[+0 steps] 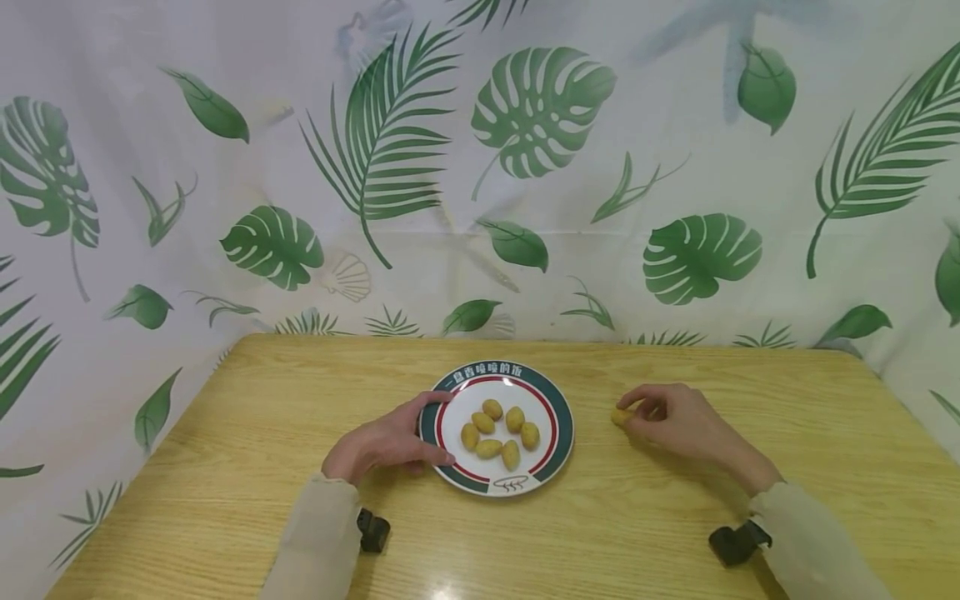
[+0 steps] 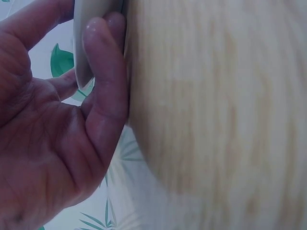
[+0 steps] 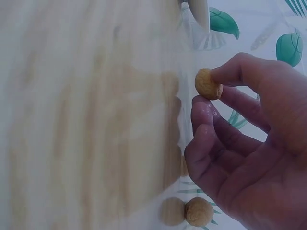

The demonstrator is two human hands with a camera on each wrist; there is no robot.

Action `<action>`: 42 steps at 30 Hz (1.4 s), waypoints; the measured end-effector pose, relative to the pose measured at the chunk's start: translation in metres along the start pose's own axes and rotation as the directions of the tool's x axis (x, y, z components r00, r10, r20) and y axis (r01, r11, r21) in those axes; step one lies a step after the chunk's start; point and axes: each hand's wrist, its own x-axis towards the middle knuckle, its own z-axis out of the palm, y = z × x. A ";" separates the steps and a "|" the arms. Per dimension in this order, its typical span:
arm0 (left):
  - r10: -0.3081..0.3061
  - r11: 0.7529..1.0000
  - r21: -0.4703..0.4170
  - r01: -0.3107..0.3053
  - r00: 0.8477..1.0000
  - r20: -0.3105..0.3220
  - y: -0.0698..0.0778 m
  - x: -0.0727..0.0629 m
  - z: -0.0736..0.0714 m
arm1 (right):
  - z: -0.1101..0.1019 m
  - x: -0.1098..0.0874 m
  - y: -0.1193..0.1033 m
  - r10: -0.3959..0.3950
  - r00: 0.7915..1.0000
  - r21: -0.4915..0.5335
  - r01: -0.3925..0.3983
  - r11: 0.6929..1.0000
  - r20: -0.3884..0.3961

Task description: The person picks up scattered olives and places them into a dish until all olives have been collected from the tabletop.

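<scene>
The left grip (image 1: pixel 386 437) pinches the rim of a glossy round plate (image 1: pixel 561 421), its white centre ringed by a thin red line and a dark green band. On the plate lie 7 oval nuggets (image 1: pixel 488 449), golden and matte. Right of the plate, the right grip (image 1: pixel 678 421) pinches 1 held nugget (image 3: pixel 207 84), rough-skinned; near it, a rounded nugget (image 3: pixel 199 212) rests on the smooth, wood-grained bench (image 1: pixel 600 533).
</scene>
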 end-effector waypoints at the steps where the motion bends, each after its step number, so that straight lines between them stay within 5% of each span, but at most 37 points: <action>1: -0.001 1.000 0.002 0.001 1.000 0.000 0.000 0.000 0.000 | 0.000 0.000 0.000 -0.001 1.000 0.005 0.001 1.000 -0.002; 13: -0.004 1.000 0.007 0.004 1.000 0.000 0.000 0.000 0.000 | 0.004 0.003 -0.014 -0.010 0.997 0.068 0.015 0.998 -0.076; 27: -0.009 1.000 0.017 0.009 1.000 0.002 0.001 -0.001 0.000 | 0.012 0.010 -0.034 -0.110 0.984 0.127 0.128 0.984 -0.137; 42: 0.008 1.000 -0.010 -0.008 1.000 0.000 -0.001 0.000 0.000 | 0.021 0.015 -0.049 -0.144 0.983 0.146 0.160 0.976 -0.115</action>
